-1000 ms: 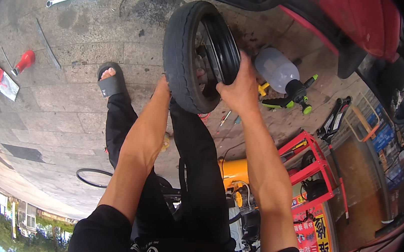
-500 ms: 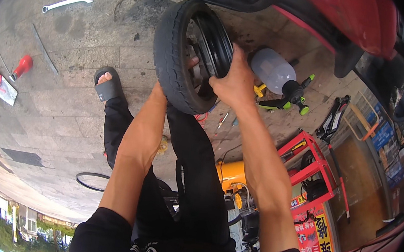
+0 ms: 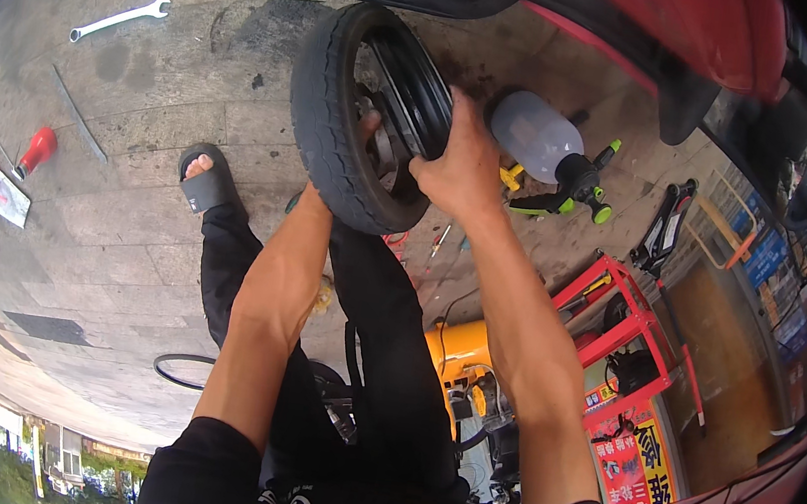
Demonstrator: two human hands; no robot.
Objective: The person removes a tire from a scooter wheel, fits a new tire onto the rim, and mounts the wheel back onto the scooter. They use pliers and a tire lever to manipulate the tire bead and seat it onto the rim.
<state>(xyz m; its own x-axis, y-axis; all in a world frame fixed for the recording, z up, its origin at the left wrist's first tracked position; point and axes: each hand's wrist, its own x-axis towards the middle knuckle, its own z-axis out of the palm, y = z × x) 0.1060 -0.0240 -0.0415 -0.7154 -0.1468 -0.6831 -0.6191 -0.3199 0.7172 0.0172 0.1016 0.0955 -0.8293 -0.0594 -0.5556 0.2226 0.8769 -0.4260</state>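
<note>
Two bare forearms, in short black sleeves, reach up from the lower edge toward a small wheel (image 3: 320, 156) held tilted in front of the person's right leg. Its tyre is thick, matte black rubber with a shallow, wavy tread; the rim (image 3: 421, 93) inside is smooth, hard and glossy black. Metal parts at the centre are partly shaded.

The right hand (image 3: 463, 164) grips the rim's right side, thumb laid along the near edge, the other fingers mostly out of sight, wrist angled up and inward. The left hand (image 3: 313, 203) meets the tyre's lower left, mostly hidden behind the rubber, so I cannot tell how its fingers are set. Both elbows are slightly bent.

Below lies rough grey stone paving (image 3: 155, 141), stained dark in patches. On the left are a shiny steel wrench (image 3: 120, 20), a thin flat strip (image 3: 80, 115) and a bulbous red handle (image 3: 39, 150). Right of the wheel sits a rounded, cloudy plastic bottle (image 3: 536, 135) with a black and green spray head. A curved red panel (image 3: 702, 32) overhangs the top; an angular red metal rack (image 3: 617, 319) stands lower right.
</note>
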